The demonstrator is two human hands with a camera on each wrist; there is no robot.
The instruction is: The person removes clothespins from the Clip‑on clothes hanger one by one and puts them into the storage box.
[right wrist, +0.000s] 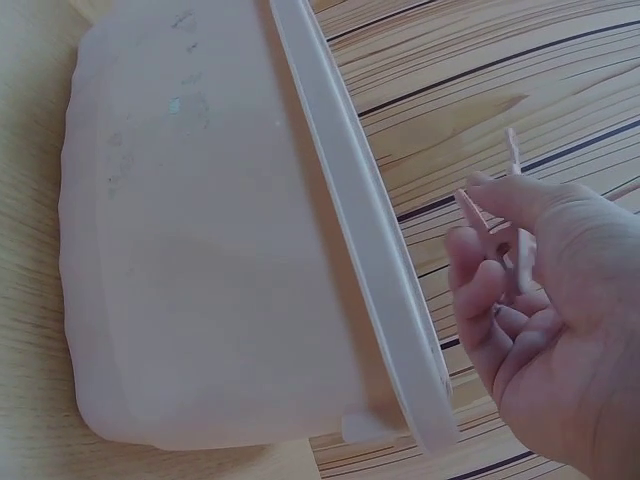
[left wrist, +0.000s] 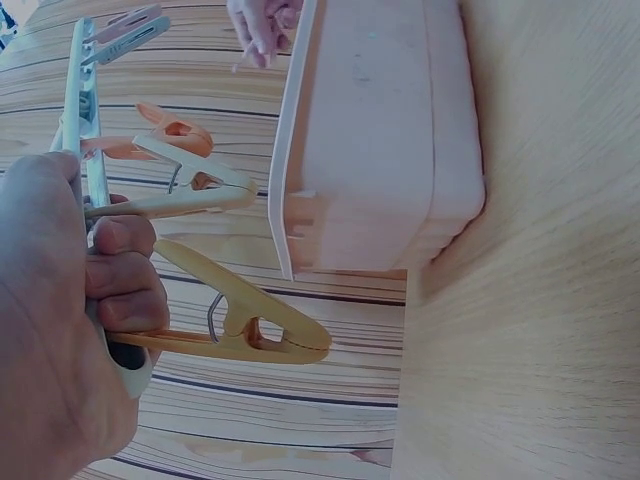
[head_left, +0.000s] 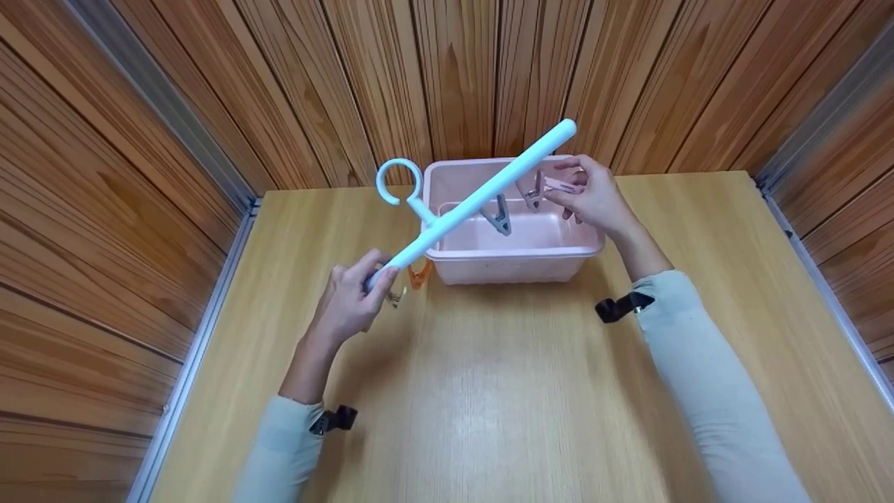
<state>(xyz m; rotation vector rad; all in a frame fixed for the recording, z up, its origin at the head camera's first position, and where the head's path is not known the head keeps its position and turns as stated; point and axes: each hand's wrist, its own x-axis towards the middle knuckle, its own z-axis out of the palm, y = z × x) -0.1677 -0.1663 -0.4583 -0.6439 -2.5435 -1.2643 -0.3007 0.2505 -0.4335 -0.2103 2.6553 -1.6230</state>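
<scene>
My left hand (head_left: 353, 297) grips the lower end of a light blue clothes hanger (head_left: 499, 181), which tilts up to the right over the pink tub (head_left: 513, 271). Plastic clips hang from its bar. The left wrist view shows a yellow clip (left wrist: 265, 315), a cream clip (left wrist: 200, 180), an orange clip (left wrist: 170, 130), a grey clip (left wrist: 135, 40) and a pink clip beyond. Between thumb and fingers, my right hand (head_left: 594, 195) pinches another pink clip (right wrist: 500, 235) near the tub's right rim. Fingers partly cover that clip.
The tub stands on a wooden table (head_left: 489, 391) near the back wood-panelled wall (head_left: 461, 77). Panelled side walls with metal rails (head_left: 178, 356) flank the table. The hanger's hook (head_left: 398, 164) points up and left, beside the tub's left rim.
</scene>
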